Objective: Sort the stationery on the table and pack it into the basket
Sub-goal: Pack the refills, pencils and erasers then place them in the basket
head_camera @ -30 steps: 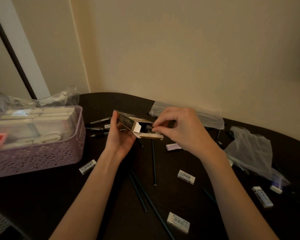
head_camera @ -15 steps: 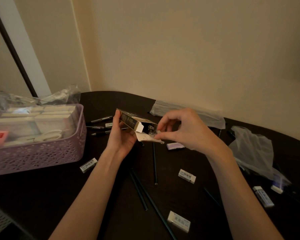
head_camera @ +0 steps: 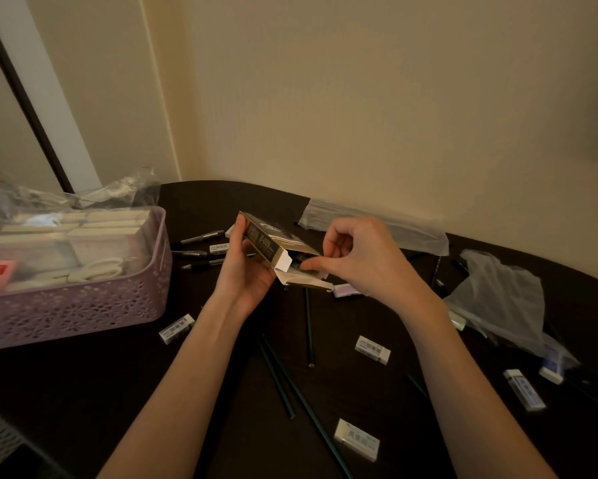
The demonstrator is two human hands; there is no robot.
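Your dark worktop (head_camera: 83, 392) carries the whole scene, and the small cardboard box (head_camera: 273, 248) held above its middle serves as the reference point.

Left of the box, the lilac perforated basket (head_camera: 76, 305) stands on the worktop, already holding pale flat packs and a pair of white scissors (head_camera: 99, 269). Right of the box, a crumpled clear plastic bag (head_camera: 498, 302) lies on the worktop; a second bag (head_camera: 373, 226) lies behind the box, against the wall.

Both your forearms reach in from the lower edge and meet at the box. Your left hand (head_camera: 247, 274) cradles the box from below, palm up, thumb along its near side and fingers curled round it. The box tilts, its open flap end down toward your right hand (head_camera: 363, 261). That hand is turned knuckles up, thumb and forefinger pinching a dark item at the box mouth; what the item is cannot be told. Its other fingers are curled.

Below the box, several dark pencils (head_camera: 309, 326) lie loose on the worktop. Beyond the box, toward the basket, lie black pens (head_camera: 201, 237). Sleeved erasers (head_camera: 372, 349) are scattered below and to the right of the box.
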